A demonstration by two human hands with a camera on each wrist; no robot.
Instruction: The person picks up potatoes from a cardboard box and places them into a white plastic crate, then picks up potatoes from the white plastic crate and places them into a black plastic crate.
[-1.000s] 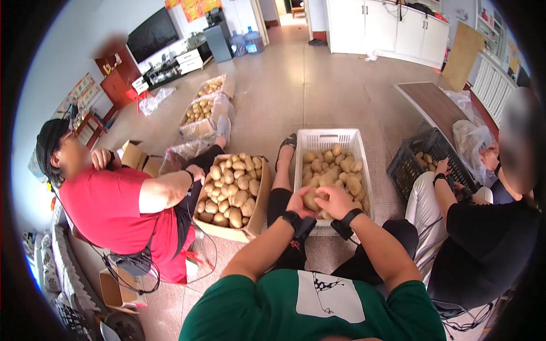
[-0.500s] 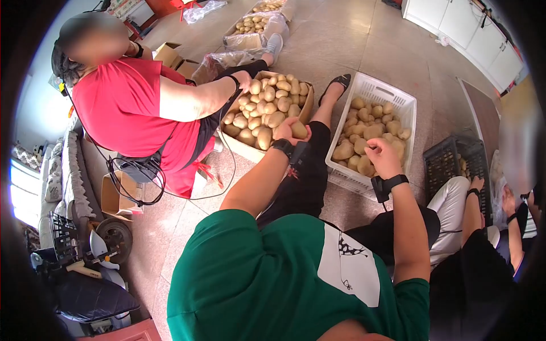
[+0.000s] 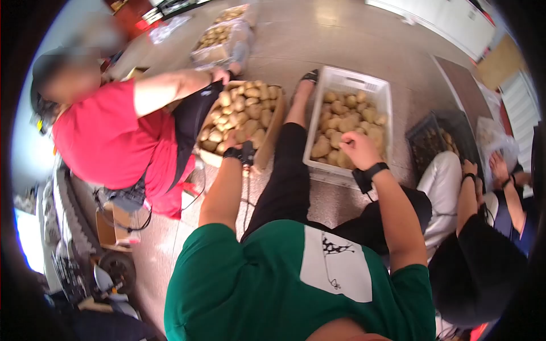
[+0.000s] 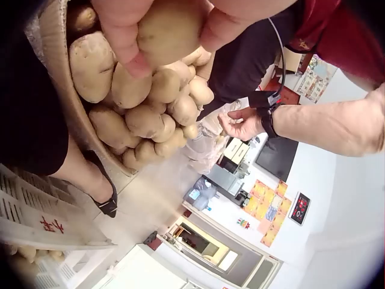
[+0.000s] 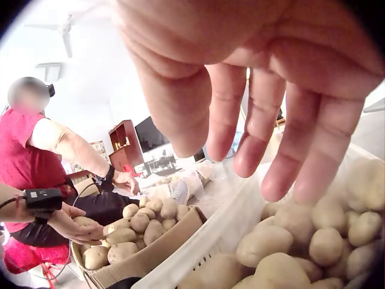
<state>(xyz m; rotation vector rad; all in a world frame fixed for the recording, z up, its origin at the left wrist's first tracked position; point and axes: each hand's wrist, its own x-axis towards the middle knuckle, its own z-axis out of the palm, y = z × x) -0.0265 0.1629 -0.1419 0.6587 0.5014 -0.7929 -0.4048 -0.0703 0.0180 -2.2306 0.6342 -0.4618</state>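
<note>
My left hand [image 3: 232, 145] is at the near side of a cardboard box [image 3: 277, 124] heaped with potatoes [image 3: 245, 108]. In the left wrist view its thumb and fingers grip a single potato [image 4: 171, 31] just over the heap. My right hand [image 3: 360, 150] hovers above the near part of a white plastic crate [image 3: 314, 126], which holds more potatoes [image 3: 347, 116]. The right wrist view shows that hand's fingers [image 5: 258, 129] pointing loosely down, with nothing in them.
A person in red [image 3: 114, 136] sits left of the cardboard box. Further boxes of potatoes [image 3: 216, 37] line the floor beyond. At right stand a black crate [image 3: 424, 142] and a seated person in black [image 3: 478, 273]. My leg [image 3: 282, 176] lies between box and white crate.
My left hand has carried a potato from the white crate leftward to the cardboard box. My right hand has come away from that potato and stays above the crate. The head view has shifted.
</note>
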